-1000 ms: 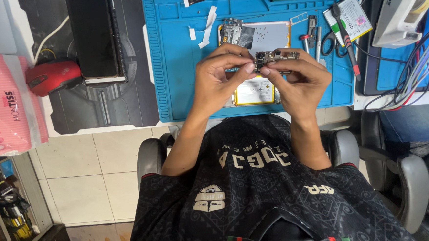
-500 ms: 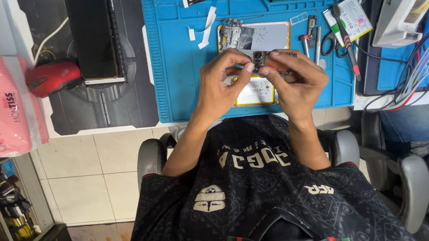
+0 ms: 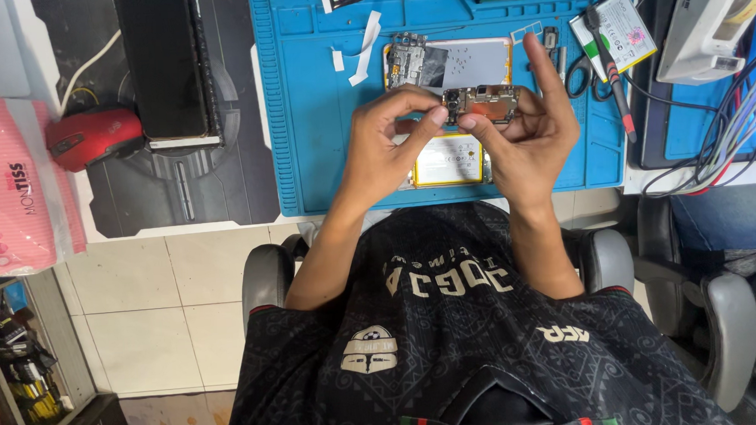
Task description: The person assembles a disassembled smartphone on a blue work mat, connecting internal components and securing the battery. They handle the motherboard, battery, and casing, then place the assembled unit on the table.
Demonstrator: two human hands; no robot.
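Item: small rectangular phone circuit board with dark and copper-coloured components (image 3: 482, 103), held level in the air above the blue silicone work mat (image 3: 312, 112), between both hands and just above the mat's near half. Left hand (image 3: 383, 147): fingers curled narrow, thumb and forefinger tips pinched on the board's left end; remaining fingers folded under. Right hand (image 3: 525, 136): thumb and a bent finger gripping the board's right portion from below and beside, forefinger stretched straight up past the board's right edge, other fingers loosely bent. The two hands meet fingertip to fingertip at the board's left-centre. Beneath the hands on the mat: opened phone body with a yellow-labelled flat battery (image 3: 448, 160), partly hidden by the hands. Just beyond the board: second opened phone frame with a pale inner plate (image 3: 465, 61). Also on the mat: strips of white tape (image 3: 362, 39), small black scissors (image 3: 576, 73). To the right of the mat: white-labelled flat battery (image 3: 623, 27) with a red-and-black-handled screwdriver (image 3: 609, 67) lying across it, white boxy device (image 3: 708, 18), bundle of cables (image 3: 727, 134). To the left: black rectangular slab (image 3: 163, 64) on a dark desk pad, red computer mouse (image 3: 94, 137), pink tissue packet (image 3: 6, 180).
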